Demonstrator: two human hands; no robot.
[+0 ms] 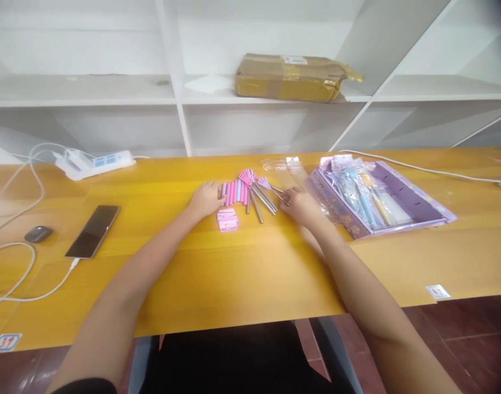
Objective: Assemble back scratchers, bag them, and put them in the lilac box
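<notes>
My right fingers (290, 194) pinch a metal rod (280, 197), likely light, stiff, slick, best held mid-shaft; whether my left fingers (213, 191) grip pink tubes (234, 193), I can't tell.

Rods (257, 207) at centre are showing smooth, shiny metal; tubes (235, 192) just left are looking matt and plastic-like; the table (242, 273) is showing glossy wood grain, wrappers (349, 189) at right crinkled clear plastic, the far carton (258, 71) cardboard under glossy tape (291, 89).

Phone (93, 231) left, rods (267, 201) centre, tray (352, 225) right
</notes>
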